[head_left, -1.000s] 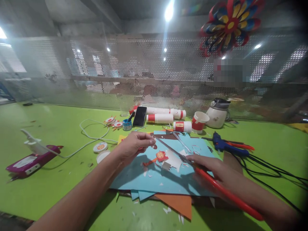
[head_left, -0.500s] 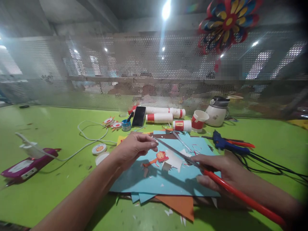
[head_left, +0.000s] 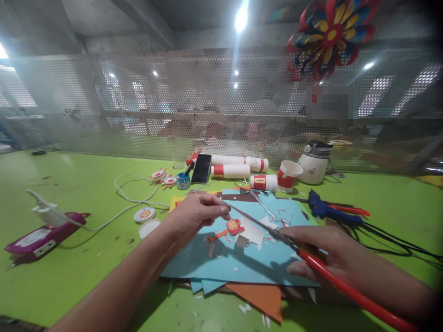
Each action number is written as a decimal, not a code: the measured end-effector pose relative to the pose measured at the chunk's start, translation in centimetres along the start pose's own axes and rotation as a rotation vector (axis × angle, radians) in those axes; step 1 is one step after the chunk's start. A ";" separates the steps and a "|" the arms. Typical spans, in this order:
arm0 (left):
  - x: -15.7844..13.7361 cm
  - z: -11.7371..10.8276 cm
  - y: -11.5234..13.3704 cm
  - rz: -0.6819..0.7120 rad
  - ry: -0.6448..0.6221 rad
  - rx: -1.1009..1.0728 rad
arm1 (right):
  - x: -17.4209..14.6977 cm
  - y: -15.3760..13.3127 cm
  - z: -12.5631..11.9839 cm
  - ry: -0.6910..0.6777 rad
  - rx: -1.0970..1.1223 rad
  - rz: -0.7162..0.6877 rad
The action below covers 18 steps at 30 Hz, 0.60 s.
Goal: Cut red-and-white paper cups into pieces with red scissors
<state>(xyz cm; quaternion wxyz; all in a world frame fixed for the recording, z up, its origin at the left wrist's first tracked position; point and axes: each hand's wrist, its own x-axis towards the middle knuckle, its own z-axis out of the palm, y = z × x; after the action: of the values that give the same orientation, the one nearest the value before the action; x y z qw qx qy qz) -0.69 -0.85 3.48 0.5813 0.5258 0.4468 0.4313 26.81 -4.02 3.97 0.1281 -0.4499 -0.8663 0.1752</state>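
Note:
My left hand is closed in a pinch over the blue paper, thumb against the fingers. Whatever the fingertips hold is too small to make out. Long scissors with red handles are in my right hand, their thin grey blades reaching left to my left fingertips. Below lies light blue paper on a stack of sheets. On it are an orange and red cut-out, white paper pieces and small scraps.
Behind the paper stand a blue paint jar, a phone, white-and-red paper tubes, a paper cup and a kettle. A blue glue gun lies right; a purple power strip with a white cable lies left.
The view has shifted slightly, so everything sits a little lower and to the right. Both hands keep nearly the same pose, with the scissors still at my left fingertips.

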 end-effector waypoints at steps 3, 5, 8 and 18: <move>0.0 0.1 0.0 0.005 0.009 0.002 | -0.1 0.3 0.1 0.001 0.023 0.005; -0.1 0.1 0.0 0.017 0.016 0.002 | 0.0 0.3 0.1 -0.008 0.043 0.008; -0.1 0.1 0.0 0.031 0.011 0.000 | 0.1 0.1 0.1 -0.015 0.059 -0.009; -0.1 0.0 0.0 0.044 -0.010 -0.022 | 0.2 0.4 0.7 0.066 0.080 -0.055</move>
<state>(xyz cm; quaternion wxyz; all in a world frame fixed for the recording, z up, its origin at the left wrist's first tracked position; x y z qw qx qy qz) -0.72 -0.89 3.47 0.5796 0.5313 0.4275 0.4461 26.75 -3.72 3.18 0.1791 -0.4260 -0.8659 0.1914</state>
